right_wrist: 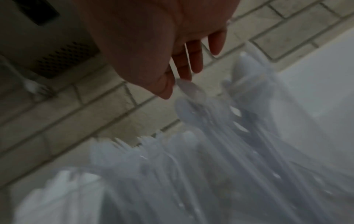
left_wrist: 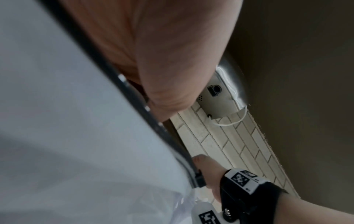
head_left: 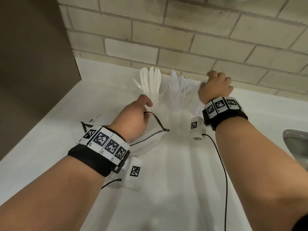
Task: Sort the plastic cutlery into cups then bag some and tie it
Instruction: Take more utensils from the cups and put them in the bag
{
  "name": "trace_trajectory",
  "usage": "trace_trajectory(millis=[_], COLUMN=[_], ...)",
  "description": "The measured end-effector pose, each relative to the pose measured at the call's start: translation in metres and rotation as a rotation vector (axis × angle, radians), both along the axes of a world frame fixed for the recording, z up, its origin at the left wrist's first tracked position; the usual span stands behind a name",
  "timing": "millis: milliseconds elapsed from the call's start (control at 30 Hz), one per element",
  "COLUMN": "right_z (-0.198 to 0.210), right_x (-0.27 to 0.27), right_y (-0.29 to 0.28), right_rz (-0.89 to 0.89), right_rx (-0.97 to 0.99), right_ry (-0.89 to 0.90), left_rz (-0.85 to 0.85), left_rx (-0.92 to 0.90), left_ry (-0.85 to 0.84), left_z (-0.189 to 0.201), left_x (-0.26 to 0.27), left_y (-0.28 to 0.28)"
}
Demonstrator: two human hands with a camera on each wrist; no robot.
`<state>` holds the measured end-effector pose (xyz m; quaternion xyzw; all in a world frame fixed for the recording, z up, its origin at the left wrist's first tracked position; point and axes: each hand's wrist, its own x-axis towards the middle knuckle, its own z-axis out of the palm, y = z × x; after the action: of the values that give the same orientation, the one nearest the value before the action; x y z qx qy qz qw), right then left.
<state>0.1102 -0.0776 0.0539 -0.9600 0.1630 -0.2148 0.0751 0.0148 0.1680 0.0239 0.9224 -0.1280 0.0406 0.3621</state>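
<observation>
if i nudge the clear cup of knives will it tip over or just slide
Probably tips. The knives stand tall and fan well above the clear cup, so the load looks top-heavy. Thin clear plastic suggests the cup itself is light. On the smooth white counter a low push might slide it; the left hand is close enough to steady it.

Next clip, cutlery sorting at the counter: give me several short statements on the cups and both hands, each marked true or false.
1. The knives stand upright in a clear cup. True.
2. The forks lie flat on the counter. False: they stand in a clear cup beside the knives.
3. The right hand pinches a spoon. True.
4. The left hand rests flat and idle. False: it holds a clear bag with a black zip strip.
5. Both wrists wear marker bands. True.
</observation>
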Motion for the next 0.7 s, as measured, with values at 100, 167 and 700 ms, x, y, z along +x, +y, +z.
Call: trace_trajectory(millis=[100,167,700], right_z=[0.016,0.019,-0.039], right_x=[-0.027,-0.054,-0.086], right_y=[0.036,0.067,0.152], right_rz=[0.290,0.507,0.755], right_rx=[0.157,0.306,-0.222], right_ry=[-0.165,-0.150,0.722], left_rz=[-0.024,-0.037,0.103], left_rx=[-0.091,-0.051,0.728], left_ry=[-0.051,-0.093,0.252], left_z=[0.006,0.010,-0.023], left_x=[-0.001,-0.002,-0.025], left_y=[0.003,0.012,0.075])
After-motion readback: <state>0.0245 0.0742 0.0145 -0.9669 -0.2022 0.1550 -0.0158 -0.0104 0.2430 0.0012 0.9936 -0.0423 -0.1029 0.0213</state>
